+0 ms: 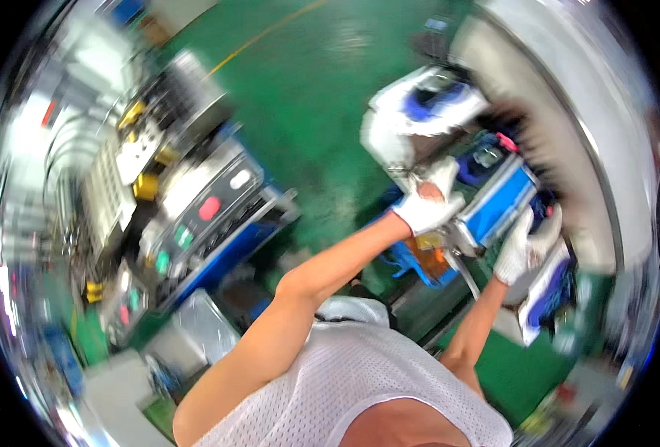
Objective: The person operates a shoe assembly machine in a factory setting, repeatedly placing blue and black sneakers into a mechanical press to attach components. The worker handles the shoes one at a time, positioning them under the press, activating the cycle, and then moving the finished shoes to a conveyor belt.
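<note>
My left hand [429,203], in a white knitted glove, is beside the left end of a blue-fronted metal box [499,205]. Its fingers look apart, and a brownish patch shows on the glove. My right hand [527,244], gloved the same way, is off the box's right end with thumb and fingers spread. I see nothing held in either hand, though motion blurs the fingertips. Just beyond the box lies a dark blue and black item [482,160] with a pink part. A blue bin [426,261] with orange contents sits below my left hand.
A white and blue padded-looking object [426,104] stands farther off, and a similar one [549,290] is near my right hand. A large pale curved surface [575,127] rises at the right. On the left is a machine with a button panel [211,208]. The floor [300,97] is green.
</note>
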Motion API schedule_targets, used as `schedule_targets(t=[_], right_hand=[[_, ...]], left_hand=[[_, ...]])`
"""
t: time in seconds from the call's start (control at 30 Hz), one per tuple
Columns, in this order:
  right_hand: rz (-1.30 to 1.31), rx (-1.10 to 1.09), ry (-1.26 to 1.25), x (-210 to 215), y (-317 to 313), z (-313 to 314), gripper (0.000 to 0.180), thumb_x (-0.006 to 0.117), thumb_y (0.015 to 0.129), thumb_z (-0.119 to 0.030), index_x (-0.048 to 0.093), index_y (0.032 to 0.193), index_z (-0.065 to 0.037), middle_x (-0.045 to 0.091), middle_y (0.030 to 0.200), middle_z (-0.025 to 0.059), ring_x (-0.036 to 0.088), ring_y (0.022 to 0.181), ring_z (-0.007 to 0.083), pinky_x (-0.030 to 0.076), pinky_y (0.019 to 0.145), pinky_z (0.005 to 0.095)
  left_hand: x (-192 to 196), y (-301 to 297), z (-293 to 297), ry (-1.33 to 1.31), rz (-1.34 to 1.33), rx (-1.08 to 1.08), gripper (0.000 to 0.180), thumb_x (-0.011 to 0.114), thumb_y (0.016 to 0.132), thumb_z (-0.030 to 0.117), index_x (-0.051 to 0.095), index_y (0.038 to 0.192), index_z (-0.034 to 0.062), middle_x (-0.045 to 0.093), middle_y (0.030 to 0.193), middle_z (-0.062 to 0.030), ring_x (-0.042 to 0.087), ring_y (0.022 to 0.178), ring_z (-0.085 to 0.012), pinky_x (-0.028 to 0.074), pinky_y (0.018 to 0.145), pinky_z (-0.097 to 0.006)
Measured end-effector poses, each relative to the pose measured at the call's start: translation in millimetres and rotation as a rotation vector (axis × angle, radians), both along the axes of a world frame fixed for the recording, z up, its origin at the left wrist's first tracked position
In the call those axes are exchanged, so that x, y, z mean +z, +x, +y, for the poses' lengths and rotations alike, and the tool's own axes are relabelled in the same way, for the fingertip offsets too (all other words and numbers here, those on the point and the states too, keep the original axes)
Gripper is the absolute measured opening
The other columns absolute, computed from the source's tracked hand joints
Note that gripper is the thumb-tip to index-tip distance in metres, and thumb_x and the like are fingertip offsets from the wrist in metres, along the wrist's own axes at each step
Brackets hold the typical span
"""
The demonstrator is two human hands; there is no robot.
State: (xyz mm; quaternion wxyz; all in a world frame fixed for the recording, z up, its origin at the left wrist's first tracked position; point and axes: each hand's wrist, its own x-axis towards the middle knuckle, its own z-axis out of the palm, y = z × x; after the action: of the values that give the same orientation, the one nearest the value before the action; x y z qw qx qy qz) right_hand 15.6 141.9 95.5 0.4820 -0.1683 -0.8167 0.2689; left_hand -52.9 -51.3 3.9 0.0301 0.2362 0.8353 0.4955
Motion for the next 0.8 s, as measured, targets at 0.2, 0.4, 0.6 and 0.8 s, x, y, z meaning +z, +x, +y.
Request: schedule_targets(t=[0.2, 0.4, 0.6, 0.8], right_hand=[[-0.896, 1.144, -0.719, -138, -4, -207, 0.051, 0.067, 0.096, -0.011, 0.048, 0.141, 0.005, 0.061, 0.135, 0.0178, 0.06, 0.123, 0.0278, 0.048, 0.105, 0.0375], [-1.47, 1.648, -0.204, -190, 63, -381, 0.053, 0.069, 0.094, -0.012, 0.05, 0.139, 0.006, 0.06, 0.135, 0.0232, 0.06, 0.124, 0.0299, 0.047, 0.106, 0.0376], [-1.576, 1.584, 0.472, -213, 101, -496, 0.056, 0.072, 0.091, -0.022, 0.054, 0.137, 0.004, 0.063, 0.133, 0.0209, 0.063, 0.12, 0.0281, 0.049, 0.101, 0.0371], [-1.332, 1.627, 0.788, -251, 127, -536, 0.057, 0.074, 0.088, -0.025, 0.057, 0.136, -0.001, 0.07, 0.12, 0.0137, 0.063, 0.076, 0.0143, 0.051, 0.066, 0.0298]], left_hand=[[-111, 197, -268, -0.378, -0.601, 0.261, 0.043, 0.055, 0.092, 0.041, 0.066, 0.116, 0.0064, 0.066, 0.123, -0.0217, 0.064, 0.113, -0.0405, 0.05, 0.094, -0.053], [-198, 562, -496, -1.119, -0.912, 1.044, 0.047, 0.052, 0.093, 0.04, 0.072, 0.106, -0.0011, 0.07, 0.109, -0.0258, 0.069, 0.104, -0.0418, 0.054, 0.093, -0.049], [-87, 800, -567, -0.467, -1.041, 2.109, 0.047, 0.061, 0.092, 0.045, 0.065, 0.119, 0.0076, 0.069, 0.12, -0.0191, 0.066, 0.112, -0.0365, 0.05, 0.096, -0.049], [-81, 885, -594, -0.334, -1.293, 2.109, 0.074, 0.059, 0.087, 0.062, 0.054, 0.13, 0.0024, 0.059, 0.136, -0.0218, 0.057, 0.126, -0.0398, 0.039, 0.106, -0.058]])
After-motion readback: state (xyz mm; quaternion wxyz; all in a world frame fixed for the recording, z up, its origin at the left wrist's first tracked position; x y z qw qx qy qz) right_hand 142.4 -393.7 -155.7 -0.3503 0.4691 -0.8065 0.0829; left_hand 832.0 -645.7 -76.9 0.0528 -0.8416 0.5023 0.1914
